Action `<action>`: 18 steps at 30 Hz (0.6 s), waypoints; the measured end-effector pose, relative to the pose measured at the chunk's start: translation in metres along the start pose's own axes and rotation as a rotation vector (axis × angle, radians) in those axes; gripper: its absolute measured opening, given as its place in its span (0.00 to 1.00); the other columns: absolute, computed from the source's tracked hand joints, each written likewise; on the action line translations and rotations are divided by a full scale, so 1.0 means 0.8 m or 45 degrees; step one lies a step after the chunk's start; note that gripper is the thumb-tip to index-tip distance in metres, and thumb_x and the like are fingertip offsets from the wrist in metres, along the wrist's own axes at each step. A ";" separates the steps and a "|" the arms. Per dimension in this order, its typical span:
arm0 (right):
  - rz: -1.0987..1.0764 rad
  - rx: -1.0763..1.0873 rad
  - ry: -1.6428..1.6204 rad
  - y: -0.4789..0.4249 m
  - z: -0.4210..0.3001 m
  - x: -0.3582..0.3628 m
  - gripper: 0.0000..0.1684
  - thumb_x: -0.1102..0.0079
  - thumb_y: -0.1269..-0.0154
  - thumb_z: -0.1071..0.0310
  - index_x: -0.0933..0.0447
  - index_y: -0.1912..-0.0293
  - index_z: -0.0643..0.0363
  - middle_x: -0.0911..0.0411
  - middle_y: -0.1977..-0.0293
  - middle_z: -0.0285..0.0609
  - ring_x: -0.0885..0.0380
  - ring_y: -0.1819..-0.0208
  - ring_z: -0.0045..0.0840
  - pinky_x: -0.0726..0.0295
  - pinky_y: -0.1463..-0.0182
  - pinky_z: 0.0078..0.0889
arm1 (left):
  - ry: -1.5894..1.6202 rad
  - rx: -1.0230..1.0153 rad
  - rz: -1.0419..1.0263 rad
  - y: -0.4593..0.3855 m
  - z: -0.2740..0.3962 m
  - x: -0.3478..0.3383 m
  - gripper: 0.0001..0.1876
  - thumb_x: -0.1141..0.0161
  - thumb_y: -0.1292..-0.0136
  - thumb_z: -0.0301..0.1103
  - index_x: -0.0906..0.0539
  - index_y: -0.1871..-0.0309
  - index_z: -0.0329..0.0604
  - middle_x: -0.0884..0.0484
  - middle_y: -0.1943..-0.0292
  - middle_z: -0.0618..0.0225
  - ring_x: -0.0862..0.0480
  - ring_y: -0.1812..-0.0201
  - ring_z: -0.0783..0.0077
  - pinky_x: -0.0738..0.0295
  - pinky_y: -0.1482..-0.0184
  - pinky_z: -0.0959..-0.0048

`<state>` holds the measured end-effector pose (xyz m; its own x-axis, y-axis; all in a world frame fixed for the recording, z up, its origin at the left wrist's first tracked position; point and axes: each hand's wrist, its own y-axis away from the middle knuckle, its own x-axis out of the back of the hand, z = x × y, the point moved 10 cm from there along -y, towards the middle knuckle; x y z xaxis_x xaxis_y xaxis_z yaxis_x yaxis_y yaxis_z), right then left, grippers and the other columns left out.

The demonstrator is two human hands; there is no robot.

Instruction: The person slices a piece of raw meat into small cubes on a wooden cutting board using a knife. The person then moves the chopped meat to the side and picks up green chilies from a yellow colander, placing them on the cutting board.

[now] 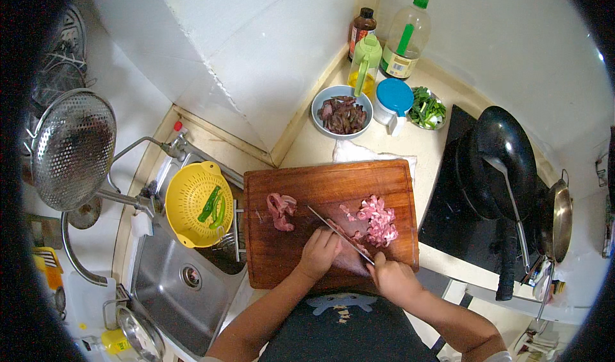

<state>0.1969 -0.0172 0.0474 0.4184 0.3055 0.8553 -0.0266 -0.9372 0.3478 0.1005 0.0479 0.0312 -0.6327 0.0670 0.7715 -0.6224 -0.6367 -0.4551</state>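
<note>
My right hand [394, 278] grips a kitchen knife [340, 234] by its handle, the blade slanting up and left across a wooden cutting board [288, 275]. Beside the blade, my left hand [319, 251] curls its fingers down onto a strip of raw meat [354, 243], part of which shows along the far side of the knife. To the right on the board lies a pile of small diced meat pieces [377, 222]. Some uncut meat slices [281, 211] rest on the left part. Under my left fingers, the end of the strip is hidden.
A yellow colander [180, 213] with green peppers [211, 208] sits over the steel sink [163, 295] at left. Behind the board stand a bowl [318, 122] of dark sliced food, a blue-lidded jar [395, 95] and bottles [367, 57]. A black wok [504, 141] occupies the cooktop [442, 213] at right.
</note>
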 end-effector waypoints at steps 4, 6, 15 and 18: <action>0.113 0.026 -0.122 -0.058 -0.016 -0.014 0.16 0.54 0.39 0.60 0.36 0.70 0.66 0.28 0.86 0.57 0.26 0.81 0.48 0.27 0.79 0.47 | 0.027 -0.043 -0.061 -0.012 0.006 0.004 0.12 0.40 0.58 0.28 0.26 0.67 0.37 0.27 0.65 0.58 0.27 0.63 0.57 0.29 0.59 0.68; 0.130 0.061 -0.152 -0.063 -0.023 -0.014 0.17 0.54 0.39 0.60 0.36 0.70 0.66 0.28 0.85 0.57 0.26 0.81 0.49 0.27 0.79 0.47 | 0.041 0.017 -0.064 -0.012 0.004 0.006 0.12 0.41 0.58 0.29 0.26 0.67 0.37 0.27 0.66 0.58 0.27 0.62 0.57 0.29 0.58 0.68; 0.051 0.024 0.025 0.000 -0.003 0.004 0.18 0.58 0.38 0.57 0.37 0.69 0.65 0.27 0.87 0.51 0.25 0.82 0.45 0.25 0.80 0.44 | 0.009 -0.014 0.070 -0.007 0.009 0.018 0.10 0.42 0.57 0.25 0.27 0.69 0.37 0.27 0.67 0.58 0.26 0.64 0.58 0.29 0.59 0.69; -0.001 0.013 -0.007 -0.006 -0.008 -0.006 0.18 0.57 0.38 0.57 0.36 0.68 0.66 0.27 0.86 0.54 0.24 0.82 0.44 0.25 0.80 0.44 | -0.027 -0.026 -0.007 -0.004 0.008 0.009 0.09 0.42 0.57 0.25 0.26 0.70 0.36 0.27 0.67 0.58 0.26 0.63 0.58 0.29 0.58 0.69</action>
<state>0.1896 -0.0127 0.0442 0.4237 0.3054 0.8528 -0.0173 -0.9386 0.3447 0.1012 0.0459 0.0408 -0.6194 0.0541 0.7832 -0.6353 -0.6206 -0.4596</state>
